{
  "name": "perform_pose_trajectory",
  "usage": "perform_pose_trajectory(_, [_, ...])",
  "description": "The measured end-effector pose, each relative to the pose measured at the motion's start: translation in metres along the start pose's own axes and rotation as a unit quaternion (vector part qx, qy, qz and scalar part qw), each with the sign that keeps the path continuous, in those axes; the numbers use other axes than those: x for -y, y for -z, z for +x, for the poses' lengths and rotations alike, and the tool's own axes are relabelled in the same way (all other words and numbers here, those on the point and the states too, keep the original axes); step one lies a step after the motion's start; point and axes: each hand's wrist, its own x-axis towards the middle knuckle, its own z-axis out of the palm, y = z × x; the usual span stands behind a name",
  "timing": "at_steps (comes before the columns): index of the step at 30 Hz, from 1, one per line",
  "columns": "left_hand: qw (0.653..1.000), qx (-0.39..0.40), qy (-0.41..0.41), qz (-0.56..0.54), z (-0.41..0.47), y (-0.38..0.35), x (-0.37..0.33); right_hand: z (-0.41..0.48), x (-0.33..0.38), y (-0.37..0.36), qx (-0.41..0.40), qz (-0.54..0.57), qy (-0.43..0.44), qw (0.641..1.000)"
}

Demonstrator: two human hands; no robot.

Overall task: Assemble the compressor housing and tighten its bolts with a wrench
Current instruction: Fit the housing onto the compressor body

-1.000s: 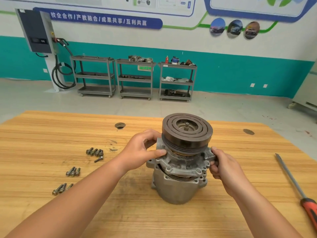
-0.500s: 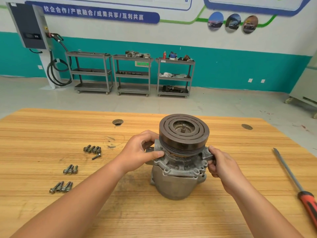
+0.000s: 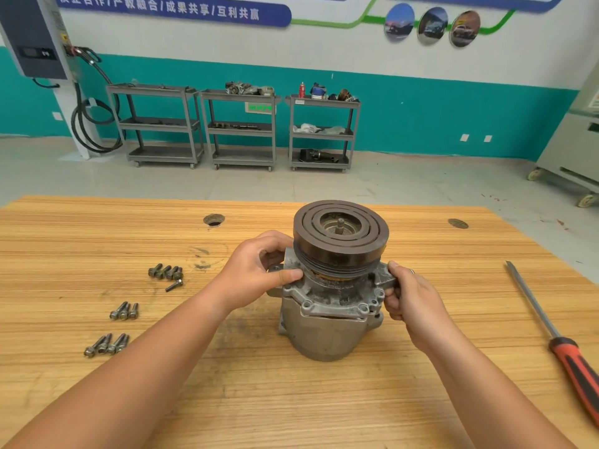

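The compressor housing stands upright near the middle of the counter, a grey cast-metal body with its closed end down on the wood; on top of it sits the front cover, a flanged plate ringed with bolt holes, and above that the dark grooved pulley faces upward with a short shaft showing at its centre. A thin dark seam shows between cover and body along the near side. Both hands are clamped on the cover, one at each side; the left hand grips the left mounting ear with the thumb laid over the flange and the fingers curled behind it, while the right hand holds the right ear, thumb on top and fingers tucked under.

To the left of the housing, well apart from it, loose bolts lie in three small clusters on the counter; to the right lies a long-shafted tool with a red and black handle, its tip pointing away. Two round holes mark the far part of the counter. Beyond it, across a pale floor, three grey carts stand against a teal and white wall, some shelves holding parts, and a dark wall unit with a coiled cable hangs at the far left.
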Motion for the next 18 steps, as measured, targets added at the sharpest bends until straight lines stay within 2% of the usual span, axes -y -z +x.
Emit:
perform_pose_trajectory(5, [1.000,0.007,0.003,-0.005,0.003,0.003,0.000,0.000,-0.004,-0.003,-0.009,0.037,-0.012,0.999])
perform_pose_trajectory(11, [1.000,-0.008,-0.005,-0.013,0.001,0.000,0.003,0.003,-0.007,-0.002,0.002,0.024,-0.003,1.000])
perform_pose_trajectory(15, [1.000,-0.016,0.010,-0.020,-0.004,-0.003,0.009,0.005,-0.006,0.004,0.023,-0.028,0.003,0.999])
perform_pose_trajectory(18, [0.998,-0.039,0.029,-0.033,-0.013,-0.012,0.021,0.005,-0.014,0.002,-0.015,-0.081,0.060,0.995])
